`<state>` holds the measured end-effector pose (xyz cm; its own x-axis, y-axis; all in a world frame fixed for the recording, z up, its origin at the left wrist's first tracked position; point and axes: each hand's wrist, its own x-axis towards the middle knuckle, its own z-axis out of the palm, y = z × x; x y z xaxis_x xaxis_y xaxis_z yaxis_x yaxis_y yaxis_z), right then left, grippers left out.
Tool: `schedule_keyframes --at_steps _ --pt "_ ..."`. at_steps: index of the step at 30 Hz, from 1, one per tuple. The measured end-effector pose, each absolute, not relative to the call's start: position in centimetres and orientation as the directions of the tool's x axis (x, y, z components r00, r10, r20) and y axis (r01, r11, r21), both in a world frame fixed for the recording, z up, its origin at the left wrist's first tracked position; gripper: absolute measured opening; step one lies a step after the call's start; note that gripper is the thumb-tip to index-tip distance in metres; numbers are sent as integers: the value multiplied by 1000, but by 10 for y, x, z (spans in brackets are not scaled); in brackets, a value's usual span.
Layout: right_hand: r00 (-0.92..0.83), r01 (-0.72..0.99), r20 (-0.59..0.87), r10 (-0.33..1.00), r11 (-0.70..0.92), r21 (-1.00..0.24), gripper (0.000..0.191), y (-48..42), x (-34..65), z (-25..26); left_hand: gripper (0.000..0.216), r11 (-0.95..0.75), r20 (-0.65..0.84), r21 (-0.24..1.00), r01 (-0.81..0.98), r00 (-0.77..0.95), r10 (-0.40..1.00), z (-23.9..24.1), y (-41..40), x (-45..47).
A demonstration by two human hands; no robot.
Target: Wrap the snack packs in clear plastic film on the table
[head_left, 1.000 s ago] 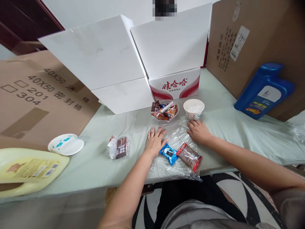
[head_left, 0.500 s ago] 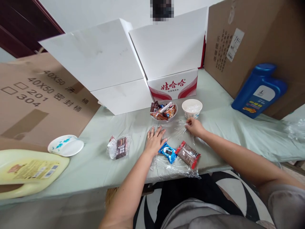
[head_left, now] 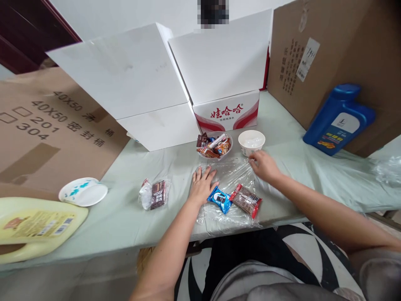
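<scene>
A sheet of clear plastic wrap (head_left: pixel 230 171) lies spread at the table's front. My left hand (head_left: pixel 202 184) rests flat on its left part, fingers spread. Beside that hand, a small blue snack packet (head_left: pixel 221 200) sits on the film. To its right is a red-and-brown snack packet (head_left: pixel 246 200), also on the film. My right hand (head_left: pixel 265 166) is over the film's far right corner, just in front of a white paper bowl (head_left: pixel 251 142) with clear plastic inside. Its fingers are bent and loosely apart, with nothing visible held in them.
A clear bowl of wrapped snacks (head_left: pixel 214 145) stands behind the film. To the left are a plastic-wrapped cocoa packet (head_left: pixel 157 195), a tipped paper bowl (head_left: pixel 83 192) and a yellow jug (head_left: pixel 40 228). White boxes (head_left: pixel 222 71) stand behind; a blue bottle (head_left: pixel 340 119) is at right.
My right hand has moved slightly right and let go of the wrap's corner, which was pulled up in its fingers. The film now lies flatter. My left hand stays in place.
</scene>
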<state>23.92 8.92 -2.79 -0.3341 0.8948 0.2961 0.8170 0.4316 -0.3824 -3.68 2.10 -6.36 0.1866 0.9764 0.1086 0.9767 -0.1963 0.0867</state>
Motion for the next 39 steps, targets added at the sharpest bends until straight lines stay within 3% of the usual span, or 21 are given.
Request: schedule_keyframes --at_steps 3,6,8,12,15,18,20,22,24,27,34,39 --pt "-598 754 177 781 624 -206 24 70 230 -33 51 -177 126 95 980 165 978 -64 19 -35" --pt "-577 811 90 812 582 -61 25 70 235 -39 50 -128 177 145 981 101 979 -65 17 -34" --pt "-548 835 86 832 550 -5 27 74 244 -41 46 -110 243 242 964 49 969 -67 20 -36" --pt "-549 824 120 827 559 -86 27 68 256 -33 31 -60 382 626 778 -238 893 -66 33 -57" --pt "-616 698 275 738 673 -245 30 40 260 -22 30 -35 389 772 634 -429 815 -53 31 -78" --pt "-770 408 384 510 856 -319 39 2 264 -17 23 -115 478 706 699 -351 805 -33 3 -83" --pt "-865 227 377 332 928 -295 51 -21 269 -21 21 -252 474 573 780 -65 878 -23 -27 -76" --pt "-895 188 355 270 950 -247 48 -37 275 -30 26 -421 330 465 779 289 899 -20 -59 -67" --pt "-885 254 342 316 943 -214 33 -44 280 -41 31 -501 232 383 776 444 865 -26 -85 -60" --pt "-862 330 332 383 921 -206 28 -47 286 -52 10 -509 249 343 790 446 860 -43 -110 -63" --pt "-867 338 306 394 915 -222 27 -51 298 -53 16 -504 293 307 807 424 857 -55 -130 -79" --pt "-830 377 299 471 869 -322 25 -45 299 -35 19 -504 309 307 807 417 855 -56 -134 -76"
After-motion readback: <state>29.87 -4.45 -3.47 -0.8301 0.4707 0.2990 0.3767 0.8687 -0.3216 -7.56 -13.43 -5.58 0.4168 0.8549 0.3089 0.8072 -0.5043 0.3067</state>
